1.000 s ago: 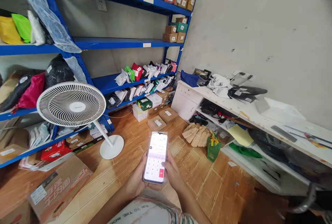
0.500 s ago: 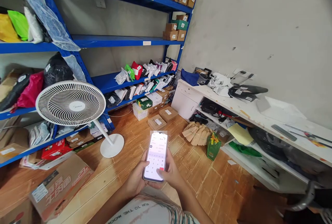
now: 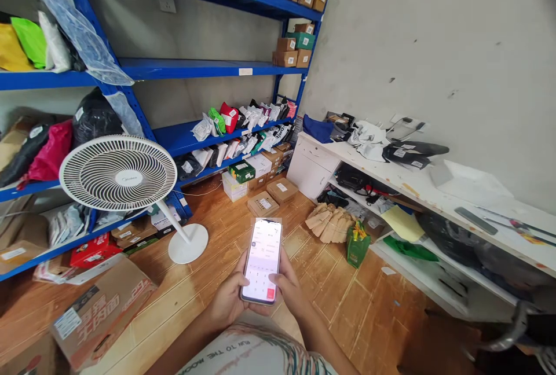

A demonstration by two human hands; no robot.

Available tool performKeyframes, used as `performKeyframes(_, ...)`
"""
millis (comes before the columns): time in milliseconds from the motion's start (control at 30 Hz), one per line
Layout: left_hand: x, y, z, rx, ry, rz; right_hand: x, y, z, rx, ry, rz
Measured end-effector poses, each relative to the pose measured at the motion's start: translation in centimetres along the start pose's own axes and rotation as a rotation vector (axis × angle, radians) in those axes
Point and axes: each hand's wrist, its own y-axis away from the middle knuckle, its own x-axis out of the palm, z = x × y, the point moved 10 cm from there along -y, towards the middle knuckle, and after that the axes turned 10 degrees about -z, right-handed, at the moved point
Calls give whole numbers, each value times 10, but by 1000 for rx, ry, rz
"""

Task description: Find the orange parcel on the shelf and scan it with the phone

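A smartphone (image 3: pixel 262 259) with a lit screen showing a number keypad is held upright in front of me, low in the middle of the head view. My left hand (image 3: pixel 226 301) cups its left edge and back. My right hand (image 3: pixel 290 293) grips the right edge, with the thumb resting on the lower part of the screen. Both forearms come up from the bottom edge over my patterned clothing.
Blue shelving (image 3: pixel 204 68) with parcels and bags lines the left and back. A white standing fan (image 3: pixel 118 173) stands left of the phone. Cardboard boxes (image 3: pixel 271 197) sit on the wooden floor. A white cluttered bench (image 3: pixel 417 185) runs along the right wall; a large carton (image 3: pixel 98 312) lies lower left.
The phone has stayed in both hands with only small shifts. My right thumb has moved across the lower keypad area. The view has shifted slightly.
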Motion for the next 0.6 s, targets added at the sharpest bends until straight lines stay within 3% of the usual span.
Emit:
performKeyframes(133, 2, 2, -1, 3, -13, 8, -6, -1, 0, 26, 8, -77)
performKeyframes(467, -6, 2, -1, -2, -145, -97, -2, -2, 2, 10, -28, -77)
performKeyframes(600, -7, -3, 2, -5, -90, -72, -6, -4, -4, 28, -34, -151)
